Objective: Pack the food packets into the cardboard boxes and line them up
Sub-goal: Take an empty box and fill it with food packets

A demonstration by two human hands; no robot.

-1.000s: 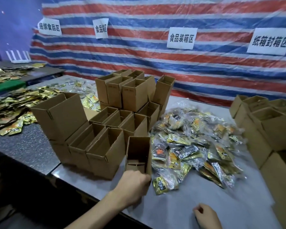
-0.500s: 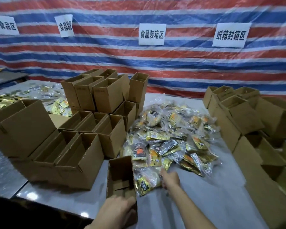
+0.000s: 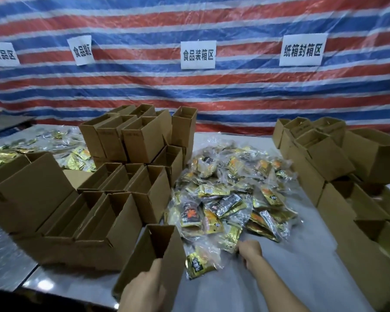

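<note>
A: Four paper signs (image 3: 198, 55) on striped tarp (image 3: 234, 91); pale table (image 3: 279, 284) below. Room?
B: Bare strip by front edge, betw. left box stack (image 3: 113, 224) & right box stack (image 3: 324, 158).
A: Hands?
B: 2: left hand (image 3: 144, 289) grips 1 open box (image 3: 167, 251) at front edge. right hand (image 3: 249, 249) touches packet pile (image 3: 230, 194), mid-table; fingers hidden, grip can't tell.
</note>
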